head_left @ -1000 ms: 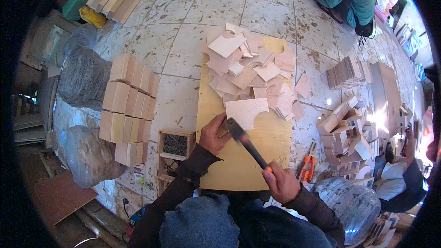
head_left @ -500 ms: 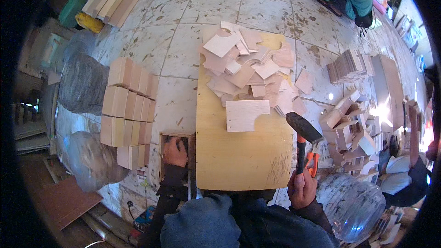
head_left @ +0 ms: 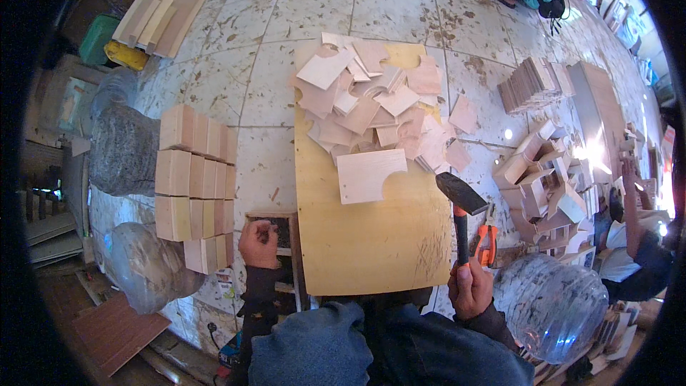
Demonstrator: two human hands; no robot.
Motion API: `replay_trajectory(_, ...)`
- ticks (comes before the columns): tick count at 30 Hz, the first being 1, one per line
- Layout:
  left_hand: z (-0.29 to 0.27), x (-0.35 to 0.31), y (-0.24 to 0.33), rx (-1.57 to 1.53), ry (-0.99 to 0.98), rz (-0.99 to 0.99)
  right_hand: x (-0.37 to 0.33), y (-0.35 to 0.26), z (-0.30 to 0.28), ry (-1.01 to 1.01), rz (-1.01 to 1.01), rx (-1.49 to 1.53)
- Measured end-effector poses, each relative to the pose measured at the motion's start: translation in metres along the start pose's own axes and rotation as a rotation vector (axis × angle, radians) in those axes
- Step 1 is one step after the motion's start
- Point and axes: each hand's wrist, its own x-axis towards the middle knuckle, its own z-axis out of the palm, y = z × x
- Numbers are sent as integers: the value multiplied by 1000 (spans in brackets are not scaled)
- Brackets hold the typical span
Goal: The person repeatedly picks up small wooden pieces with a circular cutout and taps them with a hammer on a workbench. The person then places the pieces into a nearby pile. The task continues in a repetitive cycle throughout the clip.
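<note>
Holding a hammer (head_left: 461, 234), the right hand (head_left: 471, 289) has its fingers wrapped round the handle. The left hand (head_left: 258, 244) is over a wooden box (head_left: 285, 216), fingers curled — I cannot tell if they pinch anything. One wood piece (head_left: 363, 174) lies flat on the yellow board (head_left: 371, 254), two tiny dots by its left edge — the pile (head_left: 375, 111) behind looks loose, so plenty seems left.

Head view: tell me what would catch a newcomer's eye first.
Probably the jumbled heap of pale wooden pieces, many with curved notches, on the far half of the yellow board. Next would likely come the hammer, held upright in the picture in the right grip by the board's near right corner. Left of the board, neat rows of wooden blocks contrast with the heap.
</note>
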Motion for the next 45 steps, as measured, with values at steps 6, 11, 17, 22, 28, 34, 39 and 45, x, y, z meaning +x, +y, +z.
replay_trajectory(6,1,23,120,-669,-68,189,2,-3,3,-72,14,-4)
replay_trajectory(11,15,42,198,-296,-114,762,4,-2,8,-71,-18,9)
replay_trajectory(17,45,34,218,-366,-261,695,5,-3,2,-132,-18,-36)
replay_trajectory(22,60,38,203,-257,-219,813,14,-19,-1,-170,-61,-62)
replay_trajectory(28,66,35,199,-315,-195,703,29,-50,-5,-261,10,-72)
replay_trajectory(34,63,33,196,-332,-276,527,39,-64,-7,-330,9,-120)
replay_trajectory(39,62,41,188,-66,-96,818,34,-57,-11,-273,75,-174)
replay_trajectory(45,77,41,173,-672,-535,241,33,-54,-9,-221,2,-166)
